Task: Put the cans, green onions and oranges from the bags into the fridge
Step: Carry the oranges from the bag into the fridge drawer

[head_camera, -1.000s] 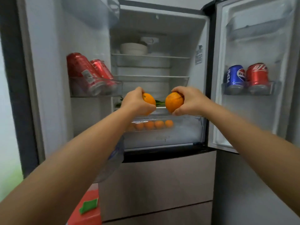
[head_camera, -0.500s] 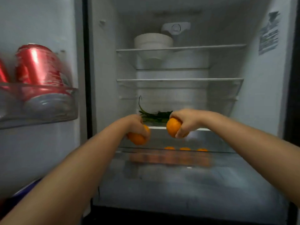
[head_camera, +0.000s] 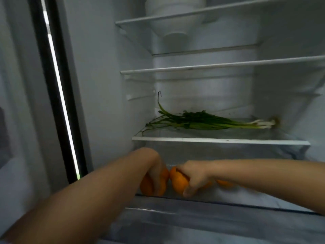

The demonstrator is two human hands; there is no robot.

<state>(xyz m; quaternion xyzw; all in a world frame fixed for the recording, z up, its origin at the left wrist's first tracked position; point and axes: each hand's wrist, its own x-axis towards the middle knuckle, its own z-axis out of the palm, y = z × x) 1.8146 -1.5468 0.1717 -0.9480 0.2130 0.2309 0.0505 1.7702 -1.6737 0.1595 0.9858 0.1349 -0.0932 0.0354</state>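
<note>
Holding round oranges inside the clear plastic crisper drawer (head_camera: 228, 206).
Left hand (head_camera: 156, 175) grips one orange (head_camera: 149, 186); right hand (head_camera: 195, 176) grips another (head_camera: 177, 182); slender green onions (head_camera: 202, 122) lie along the glass shelf (head_camera: 219, 140) above.

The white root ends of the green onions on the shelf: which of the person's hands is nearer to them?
Right. The right hand grips an orange in the drawer, below and left of the green onions' root ends. The left hand, holding another orange, sits farther left.
</note>
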